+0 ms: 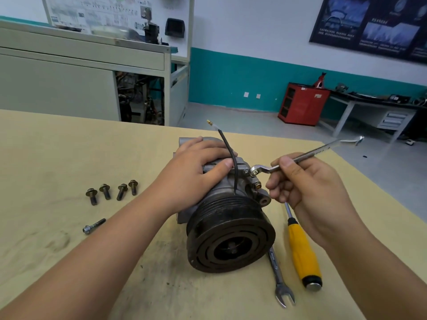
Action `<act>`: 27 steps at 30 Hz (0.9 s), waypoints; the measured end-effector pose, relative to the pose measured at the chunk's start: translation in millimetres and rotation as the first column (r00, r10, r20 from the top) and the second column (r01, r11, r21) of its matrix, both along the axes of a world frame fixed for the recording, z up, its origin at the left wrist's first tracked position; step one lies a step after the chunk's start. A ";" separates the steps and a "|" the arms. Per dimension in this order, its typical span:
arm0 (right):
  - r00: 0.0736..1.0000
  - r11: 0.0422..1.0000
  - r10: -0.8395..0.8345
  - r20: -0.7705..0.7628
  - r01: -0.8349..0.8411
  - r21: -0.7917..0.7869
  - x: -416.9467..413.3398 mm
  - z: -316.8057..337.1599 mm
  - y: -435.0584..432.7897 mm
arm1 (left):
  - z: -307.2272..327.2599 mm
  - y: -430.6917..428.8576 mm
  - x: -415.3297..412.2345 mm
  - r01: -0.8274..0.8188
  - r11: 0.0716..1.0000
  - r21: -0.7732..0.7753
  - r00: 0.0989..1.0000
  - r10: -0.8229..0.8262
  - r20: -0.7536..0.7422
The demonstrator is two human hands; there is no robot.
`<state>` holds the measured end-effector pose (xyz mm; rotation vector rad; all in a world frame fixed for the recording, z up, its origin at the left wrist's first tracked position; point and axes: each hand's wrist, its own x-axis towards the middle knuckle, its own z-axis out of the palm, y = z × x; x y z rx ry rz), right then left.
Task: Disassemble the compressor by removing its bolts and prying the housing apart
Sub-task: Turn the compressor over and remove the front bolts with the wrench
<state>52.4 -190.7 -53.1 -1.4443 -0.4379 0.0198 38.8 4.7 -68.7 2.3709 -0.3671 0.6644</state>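
Five bolts (105,191) are lying freed near the surface's (46,158) left edge while the left hand (196,167) is pressing flat on the mid-surface compressor (228,229) and the right hand (307,188) is gripping a wrench (307,155) on another bolt (246,171).

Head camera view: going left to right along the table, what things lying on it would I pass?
First the row of four bolts → compressor → flat wrench → yellow screwdriver. The left hand, right hand and its ring wrench overlap these, so skipped.
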 end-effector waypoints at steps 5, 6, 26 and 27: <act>0.959 0.966 0.076 -0.272 -0.003 0.257 3.4 -11.1 3.6 | 0.1 0.1 0.3 -0.005 1.000 -0.011 1.000 0.005 -0.016; 0.947 0.958 0.090 -0.308 0.003 0.288 3.4 -12.5 4.8 | 0.3 0.2 0.1 -0.008 1.000 -0.013 1.000 0.008 -0.021; 0.993 0.996 -0.079 -0.088 0.075 -0.050 -8.1 7.9 17.5 | 0.6 0.9 1.3 -0.011 1.000 0.009 1.000 0.011 -0.019; 0.995 0.981 -0.095 0.013 0.096 -0.169 -9.0 11.9 17.8 | 0.5 1.1 1.8 -0.009 1.000 0.012 1.000 0.010 -0.018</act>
